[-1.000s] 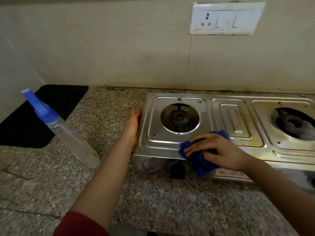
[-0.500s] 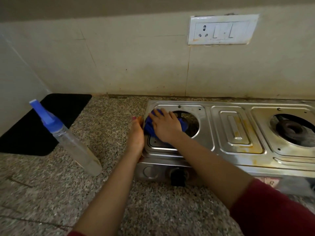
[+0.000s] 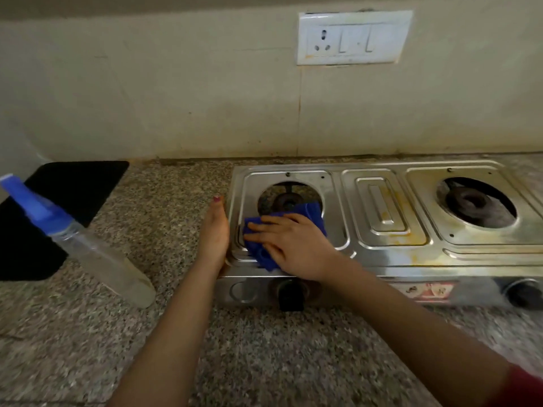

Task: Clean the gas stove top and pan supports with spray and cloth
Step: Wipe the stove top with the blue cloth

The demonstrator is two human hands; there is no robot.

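r hand (image 3: 293, 245) palm down, fingers straight, pressing blue cloth (image 3: 311, 212) on stove (image 3: 411, 259); l hand (image 3: 214, 236) flat against stove's left side.

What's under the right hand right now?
A blue cloth, pressed flat on the steel stove top at the left burner opening's front edge. The steel beneath the right hand and cloth is covered.

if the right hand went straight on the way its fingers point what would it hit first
Most likely the left hand, flat against the gas stove's left edge. The right hand, pressing the blue cloth, points leftward at it, with only the stove's rim between.
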